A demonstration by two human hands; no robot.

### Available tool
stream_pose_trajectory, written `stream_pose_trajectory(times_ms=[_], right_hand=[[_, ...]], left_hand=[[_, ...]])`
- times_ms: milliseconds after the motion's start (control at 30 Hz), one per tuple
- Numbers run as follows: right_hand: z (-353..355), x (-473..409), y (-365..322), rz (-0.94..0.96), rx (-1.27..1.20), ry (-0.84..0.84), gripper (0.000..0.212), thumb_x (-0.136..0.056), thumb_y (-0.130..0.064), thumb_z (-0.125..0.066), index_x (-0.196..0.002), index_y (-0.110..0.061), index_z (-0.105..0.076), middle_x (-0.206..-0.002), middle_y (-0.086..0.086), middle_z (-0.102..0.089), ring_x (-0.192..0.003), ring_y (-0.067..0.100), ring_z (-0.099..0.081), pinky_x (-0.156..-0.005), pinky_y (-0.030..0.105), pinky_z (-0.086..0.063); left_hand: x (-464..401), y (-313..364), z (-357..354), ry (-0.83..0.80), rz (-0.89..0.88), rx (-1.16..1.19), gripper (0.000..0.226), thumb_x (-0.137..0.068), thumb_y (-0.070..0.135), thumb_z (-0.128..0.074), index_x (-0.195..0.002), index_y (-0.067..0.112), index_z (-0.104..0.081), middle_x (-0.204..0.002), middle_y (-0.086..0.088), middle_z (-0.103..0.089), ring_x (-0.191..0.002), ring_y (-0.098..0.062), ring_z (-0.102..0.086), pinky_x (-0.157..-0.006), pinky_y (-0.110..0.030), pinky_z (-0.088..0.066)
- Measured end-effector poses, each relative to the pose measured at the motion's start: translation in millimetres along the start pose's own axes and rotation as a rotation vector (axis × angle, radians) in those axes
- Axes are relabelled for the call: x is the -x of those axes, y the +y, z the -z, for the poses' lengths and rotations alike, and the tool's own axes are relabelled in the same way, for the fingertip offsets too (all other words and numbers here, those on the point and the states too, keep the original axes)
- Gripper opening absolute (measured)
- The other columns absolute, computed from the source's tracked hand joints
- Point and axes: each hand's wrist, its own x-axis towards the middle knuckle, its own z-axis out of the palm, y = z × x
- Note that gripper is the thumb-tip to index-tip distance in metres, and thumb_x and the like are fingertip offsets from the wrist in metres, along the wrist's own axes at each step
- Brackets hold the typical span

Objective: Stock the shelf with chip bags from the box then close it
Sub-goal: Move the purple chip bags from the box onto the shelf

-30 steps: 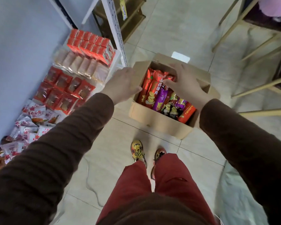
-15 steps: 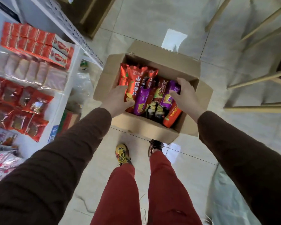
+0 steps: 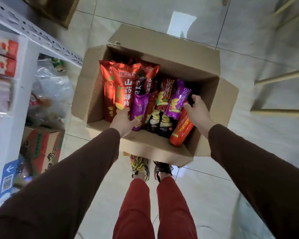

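To my left stands the white metal shelf (image 3: 27, 54), its upper level lined with red snack packs (image 3: 3, 56); underneath it sit clear plastic bags (image 3: 53, 87) and a printed carton (image 3: 41, 147), both crowding the floor beside the box. Pale wooden chair legs (image 3: 283, 75) run along the right edge of the tiled floor (image 3: 248, 152). The cardboard box (image 3: 212, 83) sits on the floor directly ahead of my shoes (image 3: 140, 165), its near flap almost touching them, with all four flaps folded outward, so the top is open. Bare tile lies between the box and the chair legs, and more beyond the far flap. The chip bags fill the box standing on end: red ones (image 3: 124, 87) along the left wall, purple ones (image 3: 177, 99) toward the middle and right, black ones low at the near wall, an orange one (image 3: 181, 128) in the near right corner. My left hand (image 3: 123, 120) has its fingers curled onto the lower ends of a red bag and a purple bag (image 3: 139, 111). My right hand (image 3: 197, 111) pinches the right edge of the purple bag by the right wall.
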Motion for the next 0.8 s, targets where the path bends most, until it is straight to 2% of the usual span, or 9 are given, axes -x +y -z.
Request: stream_pose_trajectory(times_ms=[100,167,233,433,600,700,800], right_hand=[[-27,-37,13,-0.057,-0.065,-0.018,0.059,-0.106,-0.028,-0.052,-0.158,-0.014,-0.029,-0.152,0.005,-0.046,-0.115,0.017,-0.057,-0.089,0.028,-0.046],[-43,-63,22,-0.106,-0.113,-0.027,0.061,-0.104,-0.030,-0.053,-0.158,-0.015,-0.029,-0.153,0.006,-0.046,-0.127,0.025,-0.058,-0.099,0.036,-0.052],[-56,-87,28,-0.160,-0.154,-0.026,0.062,-0.103,-0.031,-0.054,-0.157,-0.015,-0.029,-0.153,0.009,-0.046,-0.133,0.028,-0.054,-0.108,0.045,-0.049],[-87,-144,43,-0.308,-0.274,0.010,0.057,-0.104,-0.026,-0.053,-0.154,-0.010,-0.032,-0.150,0.012,-0.049,-0.133,0.032,-0.054,-0.109,0.047,-0.047],[-99,-172,52,-0.368,-0.448,0.050,0.043,-0.099,-0.014,-0.054,-0.141,-0.005,-0.050,-0.134,0.021,-0.061,-0.118,0.039,-0.063,-0.092,0.044,-0.053],[-99,-179,56,-0.413,-0.486,0.091,0.038,-0.101,-0.021,-0.055,-0.138,-0.014,-0.048,-0.123,0.011,-0.064,-0.105,0.029,-0.066,-0.096,0.043,-0.055],[-99,-188,63,-0.422,-0.474,0.105,0.045,-0.102,-0.029,-0.057,-0.144,-0.017,-0.044,-0.125,0.006,-0.063,-0.106,0.024,-0.066,-0.095,0.040,-0.055]], left_hand=[[-31,-15,-19,0.003,0.022,0.065,0.060,-0.098,0.023,-0.066,-0.149,0.006,-0.039,-0.146,-0.012,-0.051,-0.132,-0.028,-0.051,-0.102,-0.031,-0.043],[-49,-25,-32,0.011,0.032,0.102,0.056,-0.097,0.020,-0.066,-0.146,0.005,-0.042,-0.143,-0.012,-0.054,-0.129,-0.028,-0.053,-0.100,-0.031,-0.043],[-66,-38,-44,0.018,0.028,0.113,0.056,-0.097,0.022,-0.066,-0.146,0.007,-0.042,-0.141,-0.010,-0.055,-0.127,-0.028,-0.055,-0.101,-0.032,-0.044],[-97,-66,-74,0.032,-0.001,0.114,0.048,-0.096,0.020,-0.065,-0.141,0.017,-0.048,-0.129,-0.002,-0.061,-0.120,-0.025,-0.059,-0.101,-0.034,-0.046],[-111,-79,-96,0.112,-0.020,0.003,0.066,-0.092,0.021,-0.068,-0.149,0.015,-0.036,-0.135,-0.013,-0.052,-0.123,-0.029,-0.054,-0.106,-0.045,-0.047],[-120,-81,-105,0.137,-0.003,0.022,0.076,-0.089,0.021,-0.071,-0.153,0.014,-0.030,-0.140,-0.013,-0.050,-0.129,-0.031,-0.050,-0.110,-0.047,-0.044],[-127,-77,-111,0.177,0.015,-0.026,0.079,-0.089,0.024,-0.073,-0.153,0.012,-0.028,-0.138,-0.016,-0.052,-0.126,-0.037,-0.047,-0.109,-0.049,-0.041]])
